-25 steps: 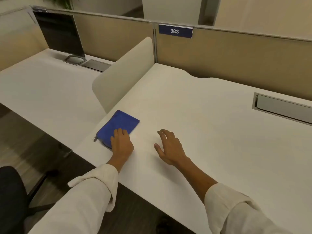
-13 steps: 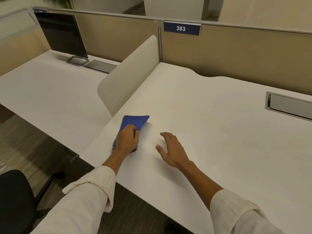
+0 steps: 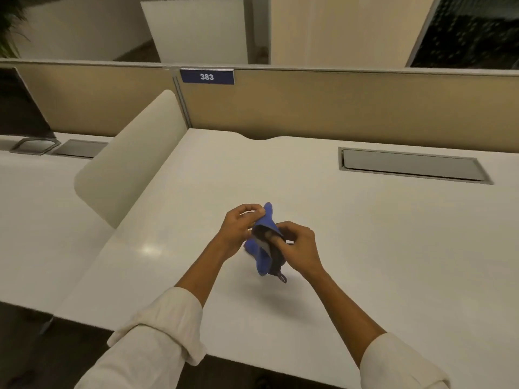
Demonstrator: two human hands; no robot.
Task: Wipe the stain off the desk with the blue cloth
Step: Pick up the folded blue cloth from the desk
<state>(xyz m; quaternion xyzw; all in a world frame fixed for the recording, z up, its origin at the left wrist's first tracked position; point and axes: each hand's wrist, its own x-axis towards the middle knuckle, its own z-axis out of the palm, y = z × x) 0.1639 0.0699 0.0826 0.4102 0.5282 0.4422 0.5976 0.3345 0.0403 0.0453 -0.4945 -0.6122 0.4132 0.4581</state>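
Head view: both hands held the cloth (image 3: pixel 264 255) up over the middle of the desk (image 3: pixel 365 234), clear of its surface. The left hand (image 3: pixel 238 227) pinched the cloth's upper corner between thumb and curled fingers. The right hand (image 3: pixel 297 248) was closed on the bunched middle, fingers tucked into a fold. The rest hung down, a small loop at its bottom.
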